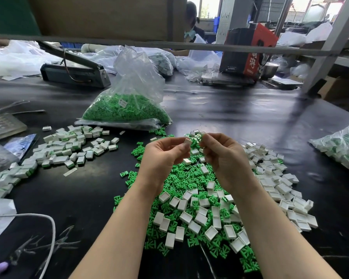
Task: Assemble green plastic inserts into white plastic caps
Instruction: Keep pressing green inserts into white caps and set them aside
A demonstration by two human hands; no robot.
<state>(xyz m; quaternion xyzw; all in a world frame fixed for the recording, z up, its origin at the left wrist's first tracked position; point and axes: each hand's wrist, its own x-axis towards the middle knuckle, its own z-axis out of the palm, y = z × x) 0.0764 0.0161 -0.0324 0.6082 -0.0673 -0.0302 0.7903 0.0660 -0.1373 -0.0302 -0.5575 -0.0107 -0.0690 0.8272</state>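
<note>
White cap point(188, 141), one piece, pinched at the fingertips of the left hand point(163, 158), held above the far edge of the loose heap, roughly twelve o'clock from the wrists. Green insert point(199, 137), one piece, small and partly hidden, pinched between thumb and forefinger of the right hand point(226, 158), just beside the cap at its three o'clock, the two parts close but seemingly not yet mated. Head view, sole view: mixed heap of green inserts point(175, 182) and empty white caps point(270, 178) lies on the black table point(250, 109) under and around both forearms, caps thicker toward three o'clock. Pile of finished caps point(69, 148), green showing at their ends, at ten o'clock. Clear bag of green inserts point(127, 107) at twelve o'clock, further off; a second bag of assembled pieces point(343, 146) at three o'clock near the table edge. White cable point(50, 228) at eight o'clock. Risks, as judged: the insert is small and its orientation cannot be read here, so it could enter the cap skewed or reversed and jam; a light fingertip pinch on either part could slip under seating pressure, dropping the piece into the heap below, where it would be lost among identical stock; forearms hovering low over the heap could brush loose parts toward the finished pile and mix unchecked pieces with completed ones.
</note>
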